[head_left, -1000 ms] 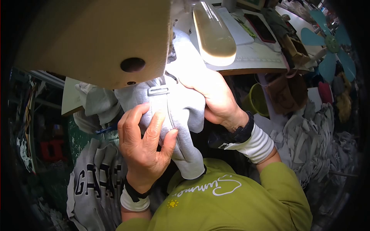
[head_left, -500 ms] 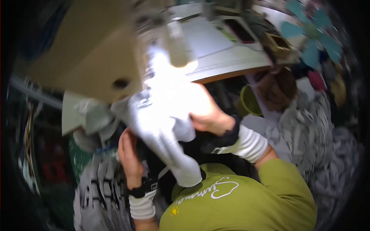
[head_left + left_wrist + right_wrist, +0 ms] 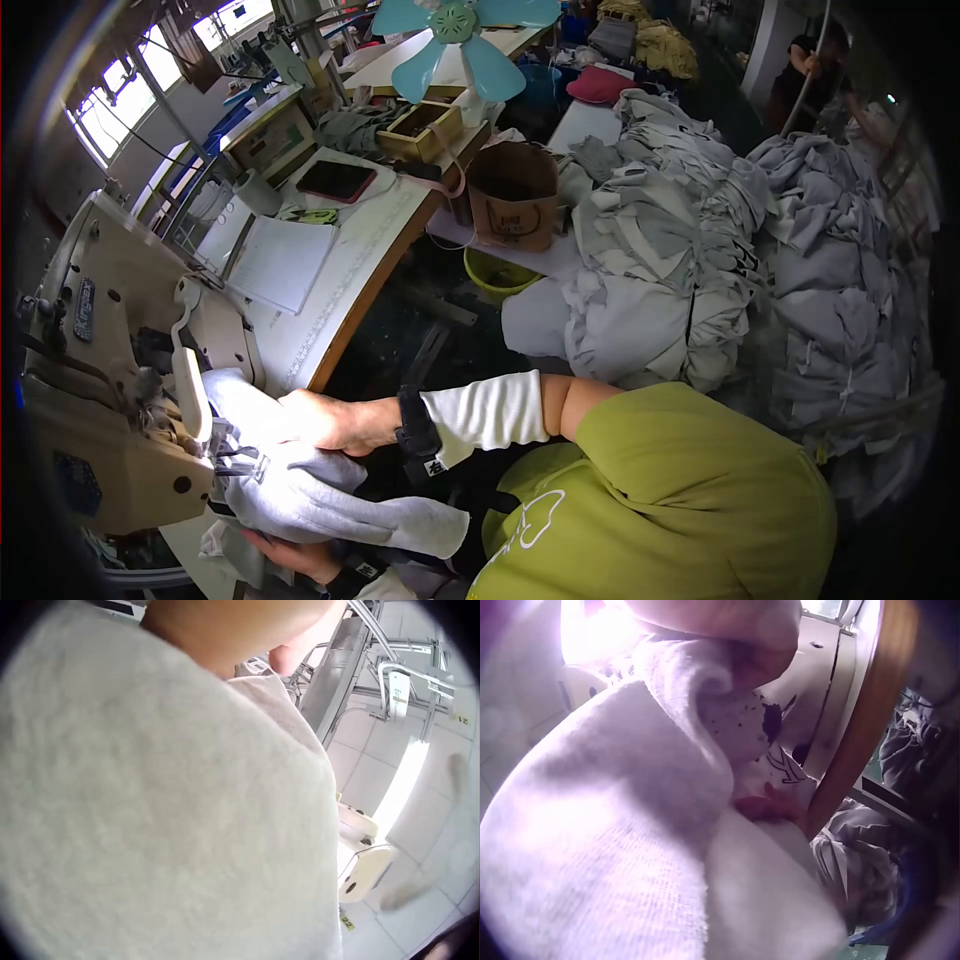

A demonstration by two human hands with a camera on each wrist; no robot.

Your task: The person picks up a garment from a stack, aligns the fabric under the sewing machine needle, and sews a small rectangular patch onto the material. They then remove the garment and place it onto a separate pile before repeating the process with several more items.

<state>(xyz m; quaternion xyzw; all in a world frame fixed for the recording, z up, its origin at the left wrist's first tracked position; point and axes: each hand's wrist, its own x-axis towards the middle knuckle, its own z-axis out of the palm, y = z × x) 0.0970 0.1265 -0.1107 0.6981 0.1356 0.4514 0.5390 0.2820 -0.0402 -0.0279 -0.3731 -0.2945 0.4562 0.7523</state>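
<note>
A grey sweatshirt piece (image 3: 345, 510) lies under the head of the sewing machine (image 3: 140, 455), brightly lit at the needle area, and its lower end hangs toward the person's lap. From the far side my right hand (image 3: 335, 420) holds the cloth; the right wrist view shows thumb and fingers bent over a fold of it, the fingertips partly hidden by glare. My left hand (image 3: 300, 557) is low beside the machine, under the hanging cloth, its fingers extended. In the left wrist view pale cloth (image 3: 172, 802) covers most of the picture, below the left hand (image 3: 240, 630).
Behind the machine, a white table (image 3: 350, 265) carries a phone (image 3: 337, 180), paper (image 3: 285, 262) and a wooden box (image 3: 425, 128). A blue fan (image 3: 455, 30) stands beyond. To the right are a paper bag (image 3: 512, 195), a green bucket (image 3: 495, 275) and heaped grey garments (image 3: 660, 260).
The head view has swung to the right, showing the heaps and another person. My left hand has left the top of the cloth and gone down beside and under it. My right hand stays on the cloth.
</note>
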